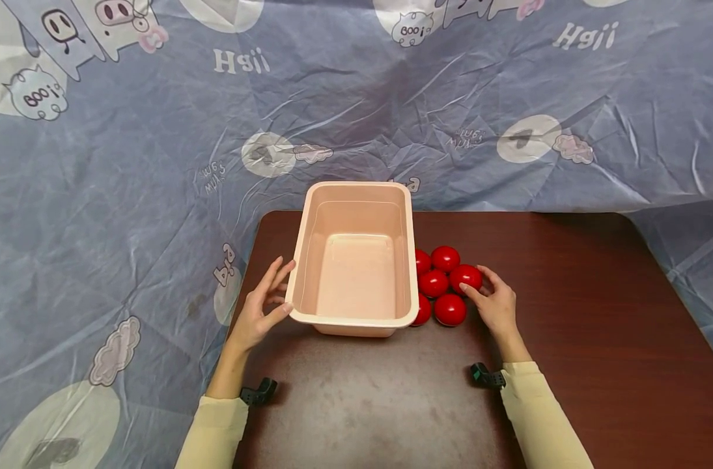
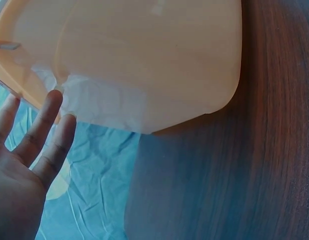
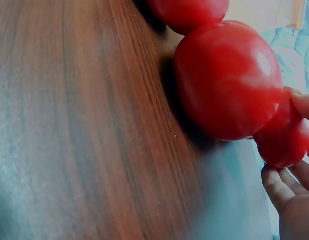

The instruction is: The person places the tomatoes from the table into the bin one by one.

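Left hand spread against the tub, right hand pinching a tomato: slack pinch, and it could roll between the hands!

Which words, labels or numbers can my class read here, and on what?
"BOO¡": a cloud shape at upper left of the blue sheet.
"BOO¡": another cloud shape, top middle.
"Ha¡¡": white letters on the sheet, left of centre.
"Ha¡¡": more white letters, upper right.
Too small, creased or hidden to read: other lettering lower on the sheet.
No readable text on the tub, table or red round things.
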### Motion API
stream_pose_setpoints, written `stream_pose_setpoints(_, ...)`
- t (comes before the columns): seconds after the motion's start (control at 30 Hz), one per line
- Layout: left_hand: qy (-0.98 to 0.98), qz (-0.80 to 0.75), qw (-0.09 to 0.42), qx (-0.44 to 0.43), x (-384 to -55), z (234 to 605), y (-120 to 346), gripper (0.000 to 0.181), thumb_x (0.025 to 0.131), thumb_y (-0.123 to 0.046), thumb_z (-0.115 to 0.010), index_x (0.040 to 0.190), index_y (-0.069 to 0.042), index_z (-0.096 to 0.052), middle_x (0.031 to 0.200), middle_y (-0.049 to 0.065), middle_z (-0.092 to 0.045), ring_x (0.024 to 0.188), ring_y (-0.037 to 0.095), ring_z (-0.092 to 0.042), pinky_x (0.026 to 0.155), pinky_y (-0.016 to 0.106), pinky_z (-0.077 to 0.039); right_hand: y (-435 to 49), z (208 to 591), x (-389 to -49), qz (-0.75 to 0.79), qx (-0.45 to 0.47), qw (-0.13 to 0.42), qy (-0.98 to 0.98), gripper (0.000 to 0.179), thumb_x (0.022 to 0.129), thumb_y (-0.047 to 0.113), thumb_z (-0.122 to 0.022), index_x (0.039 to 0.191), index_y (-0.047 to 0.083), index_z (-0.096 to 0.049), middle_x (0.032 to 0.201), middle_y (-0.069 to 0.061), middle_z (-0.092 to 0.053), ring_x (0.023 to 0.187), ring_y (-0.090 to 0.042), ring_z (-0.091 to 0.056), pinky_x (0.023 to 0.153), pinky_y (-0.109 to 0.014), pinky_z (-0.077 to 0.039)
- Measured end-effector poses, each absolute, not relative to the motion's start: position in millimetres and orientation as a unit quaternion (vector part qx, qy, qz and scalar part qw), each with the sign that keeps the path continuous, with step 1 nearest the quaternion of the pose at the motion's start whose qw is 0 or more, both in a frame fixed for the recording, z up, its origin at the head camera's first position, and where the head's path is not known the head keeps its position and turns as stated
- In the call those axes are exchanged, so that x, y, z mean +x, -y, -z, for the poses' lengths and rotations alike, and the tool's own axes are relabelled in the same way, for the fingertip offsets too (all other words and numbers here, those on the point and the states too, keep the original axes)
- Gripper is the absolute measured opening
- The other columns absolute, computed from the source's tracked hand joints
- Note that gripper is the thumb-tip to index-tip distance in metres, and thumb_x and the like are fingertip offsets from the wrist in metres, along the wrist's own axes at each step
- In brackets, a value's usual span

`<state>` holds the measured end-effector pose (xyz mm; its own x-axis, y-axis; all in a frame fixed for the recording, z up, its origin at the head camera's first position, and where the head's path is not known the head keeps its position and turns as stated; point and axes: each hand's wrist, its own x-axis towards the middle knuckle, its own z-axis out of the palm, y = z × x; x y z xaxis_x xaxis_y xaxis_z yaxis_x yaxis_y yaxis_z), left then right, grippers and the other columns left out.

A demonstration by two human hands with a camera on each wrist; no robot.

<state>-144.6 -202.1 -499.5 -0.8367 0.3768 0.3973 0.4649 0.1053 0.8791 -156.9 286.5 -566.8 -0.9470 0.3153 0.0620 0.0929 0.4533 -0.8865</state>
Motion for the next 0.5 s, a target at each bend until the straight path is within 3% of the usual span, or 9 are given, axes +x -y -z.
stream_pose_setpoints(0.3,0.747,0.601,0.039,-0.283,-144.4,499.6,202.5,0.089,0.082,0.011,-0.059,0.157,-0.012,-0.017,0.154,0.021,-0.036,0.109,0.036,-0.058,0.083,0.030,-0.053,-280.3,556.8,-155.0,-0.519,-0.115,0.122,0.838,0.060,0.082,0.024,-0.078,0.137,0.011,-0.055,0.134,-0.013,-0.061,0.112,-0.025,-0.065,0.085,-0.011,-0.048)
stream_pose_setpoints(0.5,0.750,0.600,0.039,-0.277,-143.0,492.5,199.2,0.077,0.082,0.009,-0.059,0.152,-0.005,-0.029,0.152,0.022,-0.039,0.107,0.042,-0.060,0.081,0.032,-0.055,-272.9,539.2,-151.8,-0.545,-0.098,0.130,0.823,0.061,0.082,0.019,-0.078,0.137,0.009,-0.054,0.135,-0.012,-0.059,0.116,-0.025,-0.063,0.088,-0.017,-0.049)
